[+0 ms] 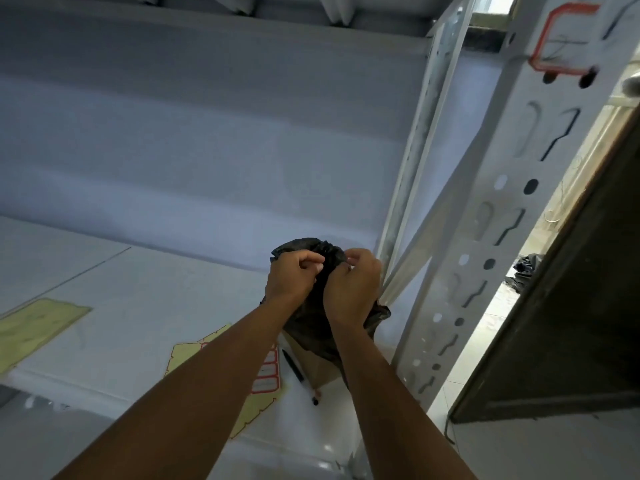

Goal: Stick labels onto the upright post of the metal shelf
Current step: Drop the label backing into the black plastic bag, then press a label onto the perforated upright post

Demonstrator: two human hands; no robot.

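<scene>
On the shelf board (104,289), a yellow backing sheet (38,323) lies far left of the fingers. A label sheet (268,370) with red-framed labels and a black pen (294,367) lie below them. The left hand (294,275) and right hand (351,289) both pinch a black plastic bag (311,327); perhaps something small is between the fingers (313,259). Right of them the upright post (512,202) carries 1 red-framed label (562,38) high up.

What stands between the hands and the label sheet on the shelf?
Nothing blocks the label sheet, but the left hand and right hand are both busy gripping a black bag above it.
</scene>
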